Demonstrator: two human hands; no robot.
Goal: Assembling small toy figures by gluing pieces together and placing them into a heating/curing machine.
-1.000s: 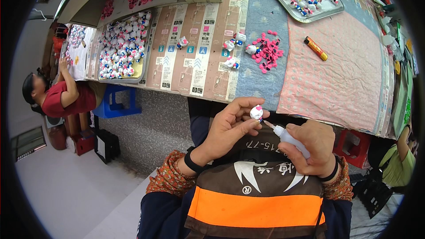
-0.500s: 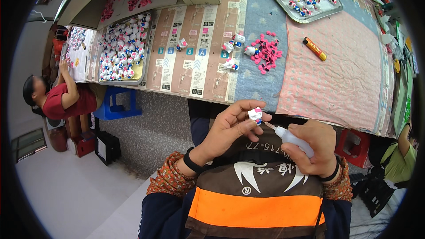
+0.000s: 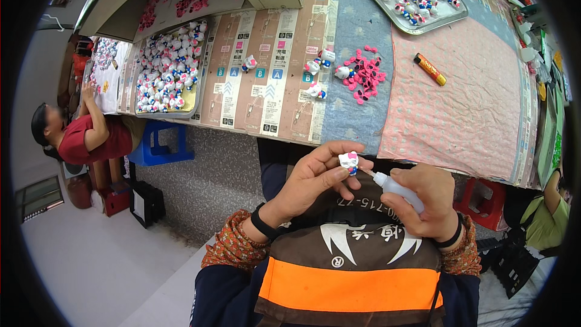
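Figurine (image 3: 348, 161), small, white with pink and blue, held up in front of the counter (image 3: 257, 100) edge, pinched between thumb and fingers of left hand (image 3: 311, 180). Right hand (image 3: 431, 197) wrapped around white squeeze bottle (image 3: 396, 190), nozzle aimed at figurine's lower part; contact can't be told. On counter: pile of pink pieces (image 3: 367, 75) on blue cloth (image 3: 357, 120), red-and-yellow cylinder (image 3: 430, 69) on pink cloth (image 3: 460, 118), left tray (image 3: 195, 108) and right tray (image 3: 433, 26), both full of similar figurines.
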